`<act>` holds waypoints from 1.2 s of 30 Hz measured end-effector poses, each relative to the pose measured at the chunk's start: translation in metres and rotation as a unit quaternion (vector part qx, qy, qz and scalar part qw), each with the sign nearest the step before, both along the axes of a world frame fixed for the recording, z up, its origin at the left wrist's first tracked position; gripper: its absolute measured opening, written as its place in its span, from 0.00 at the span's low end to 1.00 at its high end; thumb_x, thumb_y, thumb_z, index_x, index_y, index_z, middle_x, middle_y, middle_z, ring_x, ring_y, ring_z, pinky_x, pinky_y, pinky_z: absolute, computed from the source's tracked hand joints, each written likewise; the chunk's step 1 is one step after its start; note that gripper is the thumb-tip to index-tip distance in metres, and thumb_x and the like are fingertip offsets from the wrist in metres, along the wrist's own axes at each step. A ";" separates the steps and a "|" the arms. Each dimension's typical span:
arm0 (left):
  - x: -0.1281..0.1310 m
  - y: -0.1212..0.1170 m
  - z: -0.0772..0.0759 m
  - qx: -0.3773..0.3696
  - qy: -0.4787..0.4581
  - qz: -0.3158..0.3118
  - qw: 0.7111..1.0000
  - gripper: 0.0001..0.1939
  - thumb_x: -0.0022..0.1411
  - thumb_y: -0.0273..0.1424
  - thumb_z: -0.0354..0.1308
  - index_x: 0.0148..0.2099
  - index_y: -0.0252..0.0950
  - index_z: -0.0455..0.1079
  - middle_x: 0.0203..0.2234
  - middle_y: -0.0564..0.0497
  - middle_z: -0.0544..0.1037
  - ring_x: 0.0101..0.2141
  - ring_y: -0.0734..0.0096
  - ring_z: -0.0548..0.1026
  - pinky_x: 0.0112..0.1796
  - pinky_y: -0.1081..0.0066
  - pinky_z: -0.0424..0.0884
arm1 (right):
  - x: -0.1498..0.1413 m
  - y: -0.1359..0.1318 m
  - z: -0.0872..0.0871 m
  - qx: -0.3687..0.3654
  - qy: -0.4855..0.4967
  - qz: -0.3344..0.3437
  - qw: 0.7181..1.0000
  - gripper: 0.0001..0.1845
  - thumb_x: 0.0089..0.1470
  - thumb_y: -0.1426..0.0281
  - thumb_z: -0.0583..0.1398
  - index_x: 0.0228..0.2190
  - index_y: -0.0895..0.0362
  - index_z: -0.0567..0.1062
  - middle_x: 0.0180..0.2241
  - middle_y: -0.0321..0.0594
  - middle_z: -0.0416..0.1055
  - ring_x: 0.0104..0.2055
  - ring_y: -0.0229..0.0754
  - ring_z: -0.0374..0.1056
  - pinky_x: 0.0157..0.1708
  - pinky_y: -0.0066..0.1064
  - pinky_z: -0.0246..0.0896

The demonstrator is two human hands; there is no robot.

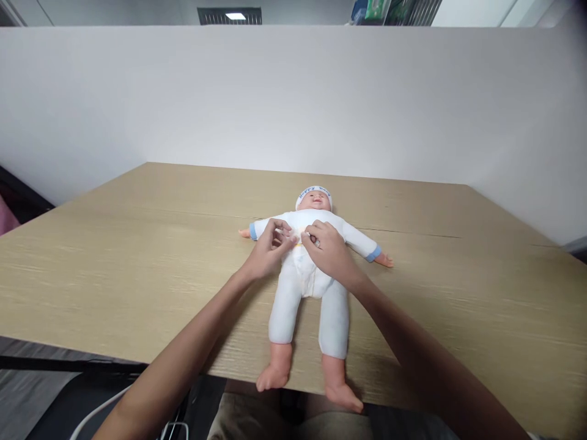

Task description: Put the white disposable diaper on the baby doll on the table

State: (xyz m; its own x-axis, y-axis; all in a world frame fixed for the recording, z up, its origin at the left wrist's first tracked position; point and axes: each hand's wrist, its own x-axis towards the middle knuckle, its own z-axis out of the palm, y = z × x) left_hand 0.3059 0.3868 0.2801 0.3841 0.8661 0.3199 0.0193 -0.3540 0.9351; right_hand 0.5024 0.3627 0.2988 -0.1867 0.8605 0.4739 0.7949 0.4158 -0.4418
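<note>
On its back on the table lies a baby doll (315, 216) in a white suit with blue cuffs and a lettered white cap, its feet towards me. A white diaper (308, 269) covers its hips and crotch. At the diaper's waist, my left hand (271, 247) is closed in a pinch on the edge at the doll's left-in-view side. My right hand (328, 247), wearing a ring, pinches the waist from the other side. The fingertips nearly meet over the belly and hide part of the waistband.
The wooden table (137, 263) has a thin seam running across it. A pale partition (293, 98) stands behind it. Below the near edge are my lap (247, 418), a dark chair and a white cable (98, 410).
</note>
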 end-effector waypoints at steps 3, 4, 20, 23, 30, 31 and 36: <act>-0.001 -0.003 -0.007 0.028 0.036 -0.004 0.999 0.18 0.71 0.46 0.67 0.53 0.41 0.70 0.49 0.49 0.73 0.35 0.73 0.68 0.37 0.69 0.67 | -0.001 -0.002 -0.002 0.017 0.030 -0.009 0.999 0.17 0.65 0.71 0.57 0.24 0.52 0.60 0.31 0.38 0.66 0.37 0.46 0.62 0.39 0.37 0.54; -0.001 -0.003 -0.009 0.034 0.038 -0.005 0.999 0.18 0.72 0.46 0.66 0.54 0.40 0.70 0.50 0.49 0.73 0.35 0.73 0.67 0.38 0.69 0.67 | -0.001 -0.003 -0.003 0.023 0.042 -0.012 0.999 0.17 0.63 0.71 0.58 0.24 0.51 0.59 0.30 0.37 0.65 0.36 0.45 0.61 0.39 0.37 0.54; -0.023 -0.096 0.028 0.163 0.240 -0.065 0.955 0.10 0.80 0.40 0.56 0.50 0.42 0.75 0.44 0.50 0.83 0.43 0.61 0.74 0.47 0.61 0.68 | 0.009 -0.134 0.005 0.013 0.135 0.071 0.988 0.07 0.69 0.73 0.59 0.47 0.50 0.71 0.45 0.41 0.76 0.43 0.44 0.76 0.38 0.33 0.75; -0.029 -0.101 0.023 0.185 0.330 -0.133 0.916 0.12 0.80 0.41 0.55 0.50 0.42 0.77 0.42 0.50 0.83 0.46 0.56 0.73 0.50 0.57 0.66 | 0.025 -0.150 -0.011 -0.061 0.079 0.074 0.992 0.03 0.70 0.69 0.60 0.45 0.51 0.73 0.40 0.39 0.78 0.36 0.42 0.76 0.36 0.33 0.72; -0.014 -0.070 0.001 0.167 0.321 -0.056 0.930 0.17 0.73 0.48 0.63 0.47 0.39 0.74 0.35 0.49 0.81 0.41 0.56 0.75 0.45 0.60 0.67 | 0.036 -0.120 -0.031 -0.036 -0.047 -0.048 0.997 0.12 0.67 0.59 0.65 0.37 0.53 0.74 0.33 0.38 0.77 0.34 0.46 0.73 0.33 0.35 0.55; -0.009 -0.067 -0.001 0.164 0.318 -0.036 0.933 0.18 0.71 0.49 0.64 0.44 0.39 0.74 0.32 0.50 0.80 0.38 0.57 0.75 0.43 0.61 0.67 | 0.034 -0.118 -0.032 -0.032 -0.053 -0.055 0.997 0.12 0.67 0.59 0.65 0.36 0.53 0.74 0.33 0.39 0.77 0.34 0.46 0.72 0.33 0.35 0.54; 0.007 -0.062 -0.008 0.155 0.312 -0.002 0.937 0.20 0.70 0.46 0.66 0.31 0.40 0.67 0.24 0.54 0.77 0.29 0.65 0.73 0.38 0.65 0.65 | 0.027 -0.115 -0.039 -0.024 -0.059 -0.076 0.995 0.13 0.68 0.61 0.64 0.32 0.53 0.73 0.33 0.40 0.74 0.35 0.46 0.69 0.34 0.35 0.52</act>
State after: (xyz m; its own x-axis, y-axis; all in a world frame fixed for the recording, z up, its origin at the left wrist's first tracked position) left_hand 0.3129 0.3249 0.2717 0.5839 0.7662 0.2684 0.5259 -0.6088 0.5940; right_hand 0.5293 0.2474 0.2603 -0.1034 0.9044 0.4140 0.8945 0.2666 -0.3590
